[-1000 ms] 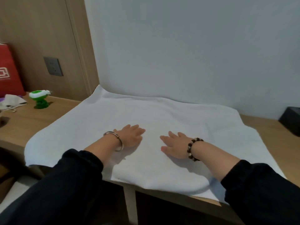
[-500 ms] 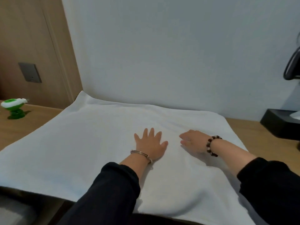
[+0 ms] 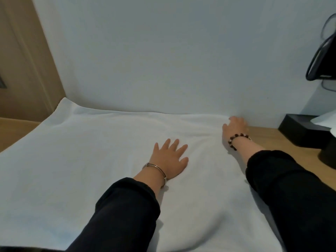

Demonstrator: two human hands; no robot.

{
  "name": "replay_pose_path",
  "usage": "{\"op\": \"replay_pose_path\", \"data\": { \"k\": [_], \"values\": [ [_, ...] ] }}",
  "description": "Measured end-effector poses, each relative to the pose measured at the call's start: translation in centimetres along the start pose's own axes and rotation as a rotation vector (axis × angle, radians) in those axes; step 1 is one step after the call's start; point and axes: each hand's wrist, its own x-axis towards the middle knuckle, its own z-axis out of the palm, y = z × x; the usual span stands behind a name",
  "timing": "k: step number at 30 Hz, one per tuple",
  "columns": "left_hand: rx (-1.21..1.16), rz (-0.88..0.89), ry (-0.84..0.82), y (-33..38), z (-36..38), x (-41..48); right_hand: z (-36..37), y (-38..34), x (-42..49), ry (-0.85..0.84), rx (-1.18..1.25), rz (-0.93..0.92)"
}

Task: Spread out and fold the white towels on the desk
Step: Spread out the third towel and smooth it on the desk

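Firstly, pale wall: backdrop across the upper view. White towel: spread flat over the desk, far edge against the wall, near and left edges cut off by the frame. Desk top mostly hidden beneath it, bare wood showing only at right and far left. Black sleeves: over both forearms, cut off at the bottom. Dark looped object, upper right: cropped, hard to identify. Black box: on the desk at right, partly out of frame. Left hand: flat on the towel's middle, fingers straight and spread, pressing down. Right hand: at the towel's far right corner, close to the wall; fingers blurred, grip or flat touch not distinguishable. Bead bracelet on the right wrist; silver bangle on the left.

Against half a second earlier: right hand moved from beside the left out to the corner. Left hand unchanged in place and pose. Green toy at left gone from view. Wall socket reduced to a sliver at the left edge.
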Motion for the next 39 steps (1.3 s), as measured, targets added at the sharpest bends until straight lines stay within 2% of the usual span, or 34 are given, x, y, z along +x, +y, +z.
{"op": "replay_pose_path", "data": {
  "k": [3, 6, 8, 10, 12, 14, 16, 18, 20, 22, 24, 26, 27, 29, 33, 36, 39],
  "values": [
    [0.03, 0.011, -0.047, 0.0, 0.0, 0.0, -0.4, 1.0, 2.0, -0.103, 0.288, 0.367],
    [0.027, 0.028, -0.064, 0.0, 0.0, 0.0, -0.8, 1.5, 3.6, -0.12, 0.444, 0.456],
    [0.023, 0.031, -0.059, 0.0, 0.1, -0.1, -1.3, 1.5, 4.4, -0.079, 0.423, 0.408],
    [0.024, 0.03, -0.056, 0.0, 0.1, -0.1, -2.0, 1.4, 4.8, -0.011, 0.36, 0.271],
    [0.022, 0.035, -0.058, 0.0, 0.1, -0.1, -2.1, 1.6, 4.7, 0.139, 0.459, 0.15],
    [0.021, 0.058, -0.056, 0.0, 0.1, -0.1, -2.1, 2.5, 4.2, 0.356, 0.509, 0.122],
    [0.015, 0.089, -0.057, 0.1, 0.1, -0.2, -2.0, 3.5, 3.7, 0.451, 0.373, 0.184],
    [0.007, 0.105, -0.059, 0.3, 0.1, -0.3, -1.9, 3.7, 3.1, 0.443, 0.207, 0.217],
    [0.008, 0.102, -0.058, 0.4, 0.0, -0.4, -1.7, 1.9, 2.1, 0.459, 0.117, 0.061],
    [0.01, 0.094, -0.063, 0.4, -0.2, -0.5, -0.7, -0.9, 0.4, 0.346, 0.028, -0.154],
    [0.007, 0.084, -0.067, 0.5, -0.3, -0.5, 2.0, -2.6, -1.7, 0.008, -0.18, -0.366],
    [0.006, 0.065, -0.073, 0.7, -0.3, -0.5, 4.4, -1.8, -3.1, -0.311, -0.306, -0.432],
    [0.003, 0.056, -0.075, 0.8, -0.3, -0.5, 4.5, -0.9, -2.8, -0.376, -0.291, -0.401],
    [-0.002, 0.03, -0.083, 1.0, -0.3, -0.4, 3.4, 0.4, -1.6, -0.396, -0.277, -0.35],
    [-0.012, -0.017, -0.09, 1.6, -0.2, 0.2, 0.5, 0.0, -0.1, -0.417, -0.472, -0.281],
    [-0.015, -0.042, -0.102, 2.0, -0.5, 1.3, -1.2, -2.3, -1.4, -0.418, -0.422, -0.272],
    [-0.026, -0.063, -0.126, 2.1, -1.2, 2.4, -2.1, -3.0, -4.0, -0.576, -0.47, -0.244]
  ]
}}
